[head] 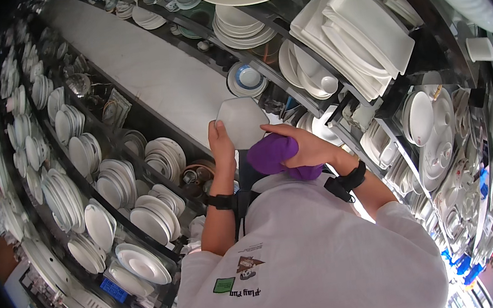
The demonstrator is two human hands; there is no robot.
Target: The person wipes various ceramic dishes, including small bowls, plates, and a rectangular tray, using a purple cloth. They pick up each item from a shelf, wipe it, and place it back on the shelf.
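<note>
A white angular plate (243,122) is upright in front of my chest, above the aisle floor. My left hand (221,141) grips its left edge, the thumb on the near face and the fingers mostly hidden behind. In my right hand (311,143) is a bunched purple cloth (273,153), pressed near the plate's lower right corner. The fingers of that hand reach towards the plate's right edge; whether they touch it is hard to tell. Both wrists wear black bands.
Shelves of stacked white plates (116,183) line the left side. On the right, square white dishes (356,38) stand tilted on a dark shelf (376,99), with round plates (242,26) beyond. A blue-rimmed bowl (248,77) rests on a plate near the held one. The pale aisle floor (142,65) runs between.
</note>
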